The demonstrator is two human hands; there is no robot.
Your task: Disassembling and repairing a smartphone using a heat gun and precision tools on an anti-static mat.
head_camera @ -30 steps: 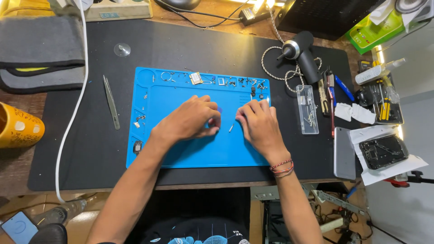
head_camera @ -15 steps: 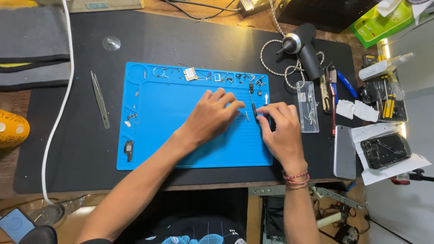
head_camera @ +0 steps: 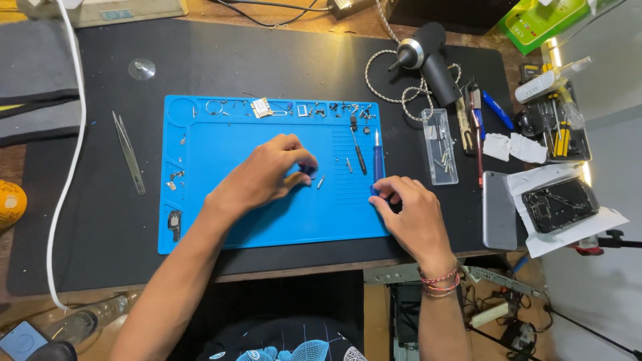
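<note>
Now my hands have drawn apart on the blue work mat (head_camera: 221,220): half a second ago they sat close together near its right half, and the right hand (head_camera: 411,217) has since slid down to the mat's right edge while the left hand (head_camera: 271,175) stayed near the middle. The left fingers are curled in a light pinch around a small dark part (head_camera: 309,170) resting on the mat. The right fingers are bent close at the lower end of the blue-handled screwdriver (head_camera: 378,164); whether they grip it or only touch it, I cannot tell. A loose screw (head_camera: 321,181) lies just beside the left fingertips, and a second screwdriver (head_camera: 358,148) lies beside the blue one. Tweezers (head_camera: 128,152) lie well off to the left.
</note>
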